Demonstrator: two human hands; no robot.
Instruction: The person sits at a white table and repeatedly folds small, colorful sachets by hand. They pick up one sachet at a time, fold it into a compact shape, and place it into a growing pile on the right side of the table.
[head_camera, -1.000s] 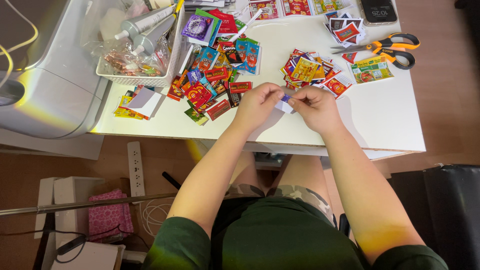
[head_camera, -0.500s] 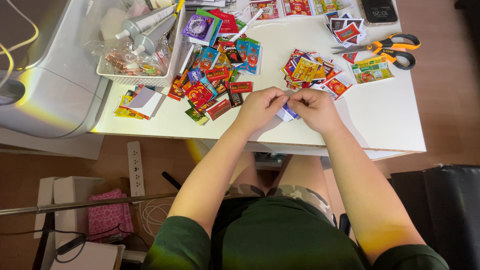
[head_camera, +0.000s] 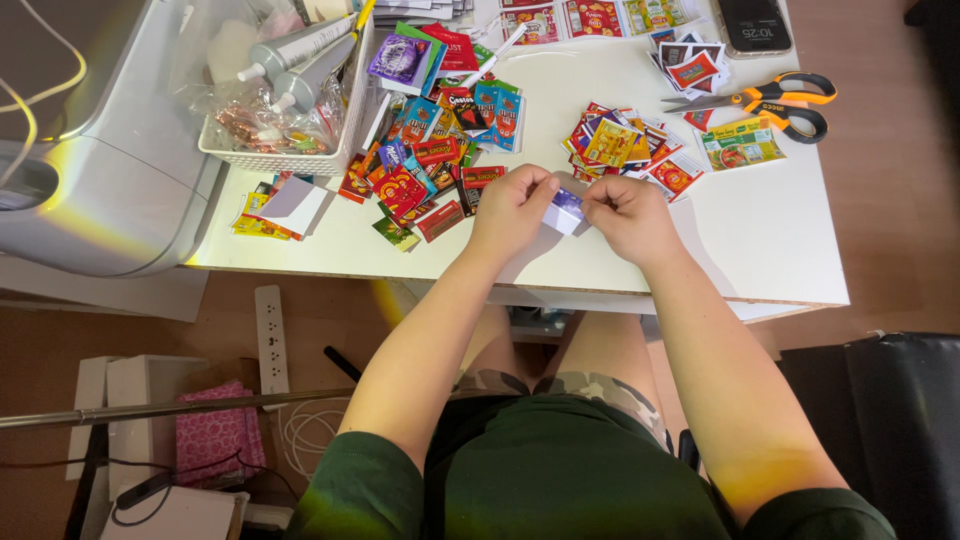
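Both hands pinch a tiny purple and white paper piece (head_camera: 566, 209) over the tabletop (head_camera: 760, 250). The left hand (head_camera: 515, 208) holds its 9 o'clock edge, the right hand (head_camera: 628, 212) its 3 o'clock edge. It looks light, thin and easy to tear, so edges are best.

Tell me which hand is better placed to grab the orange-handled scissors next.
Probably the right hand: the orange-handled scissors lie on its side of the white table. The left hand would have to cross over.
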